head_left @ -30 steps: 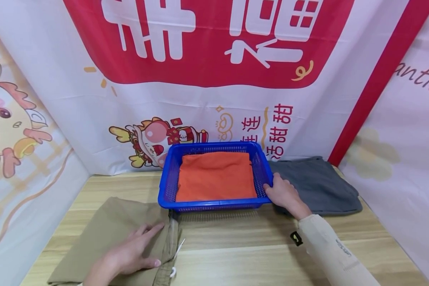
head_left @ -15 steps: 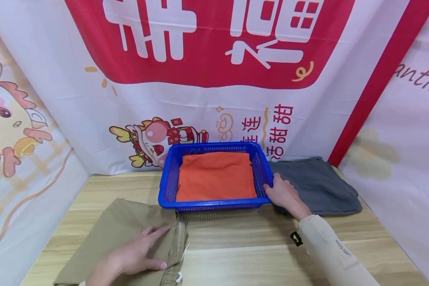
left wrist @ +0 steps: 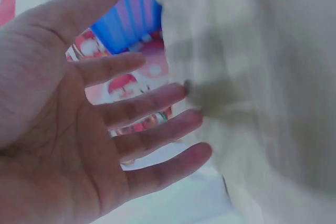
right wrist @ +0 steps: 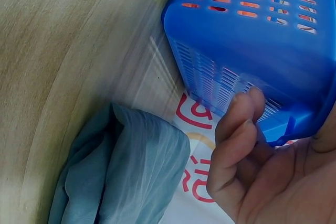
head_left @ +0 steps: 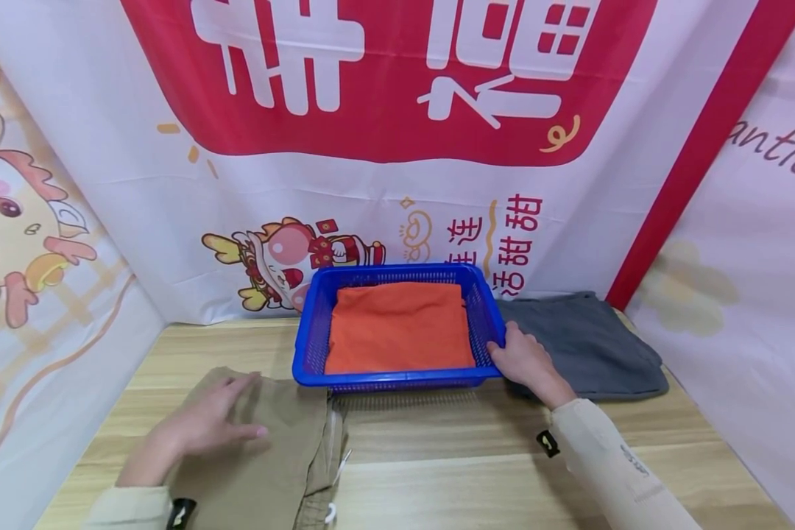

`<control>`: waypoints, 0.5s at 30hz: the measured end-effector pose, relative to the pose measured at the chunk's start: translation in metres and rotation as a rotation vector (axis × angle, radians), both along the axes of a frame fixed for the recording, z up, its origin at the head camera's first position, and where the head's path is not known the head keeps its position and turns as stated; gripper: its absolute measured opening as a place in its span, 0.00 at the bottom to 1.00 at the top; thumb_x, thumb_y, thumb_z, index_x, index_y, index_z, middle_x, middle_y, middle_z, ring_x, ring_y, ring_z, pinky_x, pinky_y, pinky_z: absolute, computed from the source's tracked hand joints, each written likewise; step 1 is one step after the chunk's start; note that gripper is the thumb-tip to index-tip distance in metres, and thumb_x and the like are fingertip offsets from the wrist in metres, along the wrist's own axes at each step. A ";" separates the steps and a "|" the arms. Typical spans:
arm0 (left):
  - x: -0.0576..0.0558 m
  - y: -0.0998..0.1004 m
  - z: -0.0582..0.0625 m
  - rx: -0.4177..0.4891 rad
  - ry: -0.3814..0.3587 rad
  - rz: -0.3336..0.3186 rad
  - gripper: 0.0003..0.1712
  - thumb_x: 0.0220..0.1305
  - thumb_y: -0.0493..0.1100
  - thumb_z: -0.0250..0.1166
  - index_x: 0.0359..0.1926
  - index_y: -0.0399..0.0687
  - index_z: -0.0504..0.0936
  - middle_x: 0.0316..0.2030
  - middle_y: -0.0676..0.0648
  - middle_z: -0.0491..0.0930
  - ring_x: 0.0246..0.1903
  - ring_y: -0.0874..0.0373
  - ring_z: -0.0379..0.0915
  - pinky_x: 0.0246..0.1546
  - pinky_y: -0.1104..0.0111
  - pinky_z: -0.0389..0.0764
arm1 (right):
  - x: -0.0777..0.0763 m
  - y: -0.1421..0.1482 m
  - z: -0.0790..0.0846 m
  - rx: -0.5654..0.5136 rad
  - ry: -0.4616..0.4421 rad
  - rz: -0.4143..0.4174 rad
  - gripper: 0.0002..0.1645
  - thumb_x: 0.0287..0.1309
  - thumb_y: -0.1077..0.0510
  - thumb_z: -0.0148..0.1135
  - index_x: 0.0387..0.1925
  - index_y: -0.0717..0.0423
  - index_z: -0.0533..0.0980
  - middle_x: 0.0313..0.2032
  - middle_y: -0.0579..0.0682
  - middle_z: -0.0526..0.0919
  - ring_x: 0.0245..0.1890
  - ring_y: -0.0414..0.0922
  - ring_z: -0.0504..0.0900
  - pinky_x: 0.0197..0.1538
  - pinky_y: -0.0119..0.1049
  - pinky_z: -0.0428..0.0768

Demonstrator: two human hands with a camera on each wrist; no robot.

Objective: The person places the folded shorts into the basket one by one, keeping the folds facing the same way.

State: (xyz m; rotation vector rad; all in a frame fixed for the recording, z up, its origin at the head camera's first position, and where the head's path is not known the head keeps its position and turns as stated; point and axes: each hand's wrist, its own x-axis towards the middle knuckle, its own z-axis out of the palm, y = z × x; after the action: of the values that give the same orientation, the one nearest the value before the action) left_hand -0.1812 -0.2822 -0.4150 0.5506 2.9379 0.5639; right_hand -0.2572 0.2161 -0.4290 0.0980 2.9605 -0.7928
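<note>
Folded khaki trousers (head_left: 278, 456) with a white drawstring lie at the front left of the table. My left hand (head_left: 202, 419) is over their left part, fingers spread. In the left wrist view those fingers (left wrist: 157, 129) look nearly straight beside the khaki cloth; whether they touch it I cannot tell. A blue perforated basket (head_left: 397, 377) stands at the back middle, holding a folded orange garment (head_left: 400, 327). At its front right corner my right hand (head_left: 526, 361) grips the rim. The right wrist view has curled fingers (right wrist: 233, 145) under the basket's rim.
Right of the basket, close to the right hand, lies a folded dark grey garment (head_left: 589, 346). A printed cloth backdrop (head_left: 384, 191) hangs directly behind the wooden table (head_left: 437, 471), with further printed cloths at both sides.
The khaki trousers slid slightly right early on, under my left hand. Since then that hand has moved left and away from their waistband. The right hand and basket stay put.
</note>
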 end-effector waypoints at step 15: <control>-0.036 -0.048 -0.011 -0.050 -0.131 0.169 0.66 0.49 0.57 0.80 0.68 0.15 0.52 0.52 0.13 0.65 0.50 0.22 0.69 0.53 0.33 0.71 | 0.001 0.001 0.002 -0.007 0.016 -0.013 0.32 0.71 0.47 0.56 0.60 0.71 0.67 0.42 0.64 0.82 0.38 0.57 0.82 0.45 0.59 0.81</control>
State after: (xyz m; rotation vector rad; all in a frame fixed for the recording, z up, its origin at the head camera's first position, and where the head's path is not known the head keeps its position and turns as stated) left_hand -0.2170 -0.3304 -0.4261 0.2515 2.8807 0.5197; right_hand -0.2564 0.2167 -0.4273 0.1110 2.9748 -0.8100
